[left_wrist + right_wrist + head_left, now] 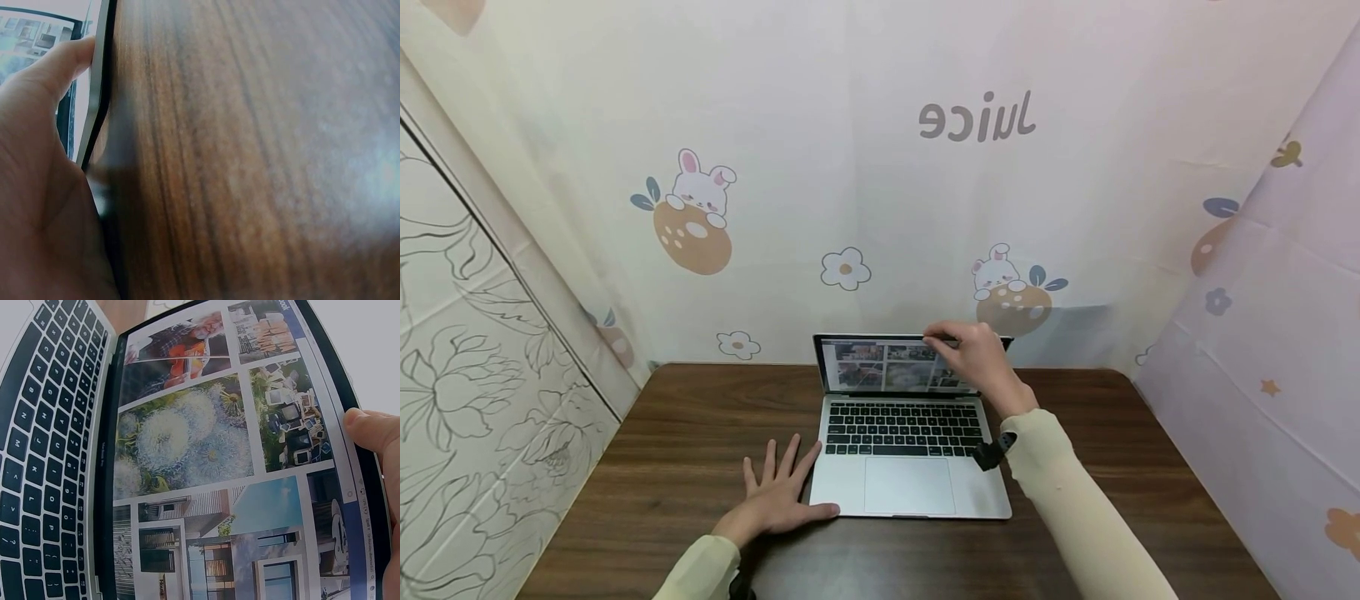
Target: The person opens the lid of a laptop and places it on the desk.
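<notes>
A silver laptop point(842, 483) lies on the wooden table with its lid raised and its screen point(859, 367) lit, showing a grid of pictures. My right hand point(973, 354) pinches the top edge of the lid, right of its middle; in the right wrist view the thumb point(369, 428) presses on the dark bezel, and the fingers behind the lid are mostly hidden. My left hand point(778, 493) rests with spread fingers at the laptop's front left corner. Its thumb point(65, 62) lies on the corner of the base, while the other fingers touch the table.
The dark brown table point(700, 433) extends on both sides of the laptop. Behind it hangs a pale curtain point(850, 167) printed with rabbits and flowers. Further patterned cloth point(1262, 375) borders the right side, and a panel with line-drawn flowers point(467, 400) stands at the left.
</notes>
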{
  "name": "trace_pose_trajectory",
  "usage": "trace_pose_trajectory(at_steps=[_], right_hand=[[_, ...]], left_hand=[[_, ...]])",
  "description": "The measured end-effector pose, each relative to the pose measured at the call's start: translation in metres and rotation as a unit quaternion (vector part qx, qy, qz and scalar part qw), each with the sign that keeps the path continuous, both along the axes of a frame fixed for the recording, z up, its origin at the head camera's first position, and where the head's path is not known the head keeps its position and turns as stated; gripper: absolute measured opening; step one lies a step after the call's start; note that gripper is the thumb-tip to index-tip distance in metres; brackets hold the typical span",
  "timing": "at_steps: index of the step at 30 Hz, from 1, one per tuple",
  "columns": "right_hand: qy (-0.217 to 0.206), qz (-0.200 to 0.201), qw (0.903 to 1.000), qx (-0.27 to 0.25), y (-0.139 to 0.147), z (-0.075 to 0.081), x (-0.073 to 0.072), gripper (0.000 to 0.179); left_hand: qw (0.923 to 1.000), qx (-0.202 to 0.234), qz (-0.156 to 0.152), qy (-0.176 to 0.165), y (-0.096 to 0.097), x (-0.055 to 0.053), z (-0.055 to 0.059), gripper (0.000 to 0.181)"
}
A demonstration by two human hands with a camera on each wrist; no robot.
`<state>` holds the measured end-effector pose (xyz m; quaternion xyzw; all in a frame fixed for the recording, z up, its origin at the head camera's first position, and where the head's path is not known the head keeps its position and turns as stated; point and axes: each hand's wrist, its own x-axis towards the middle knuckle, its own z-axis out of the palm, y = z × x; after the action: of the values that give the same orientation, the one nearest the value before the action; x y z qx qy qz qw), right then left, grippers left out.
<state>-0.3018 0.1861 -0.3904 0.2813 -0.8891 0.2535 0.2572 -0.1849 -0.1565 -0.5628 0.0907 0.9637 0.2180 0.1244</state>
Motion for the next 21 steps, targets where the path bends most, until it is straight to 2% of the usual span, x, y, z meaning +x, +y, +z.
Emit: trace_pose_trajectory(at_steps=[21], right_hand=[[0.005, 0.001, 1.0, 0.004, 0.0, 0.0008, -0.008, 0.012]], left_hand=[[1.0, 0.006, -0.003, 0.001, 0.0012, 0.0012, 0.0011, 0.117]])
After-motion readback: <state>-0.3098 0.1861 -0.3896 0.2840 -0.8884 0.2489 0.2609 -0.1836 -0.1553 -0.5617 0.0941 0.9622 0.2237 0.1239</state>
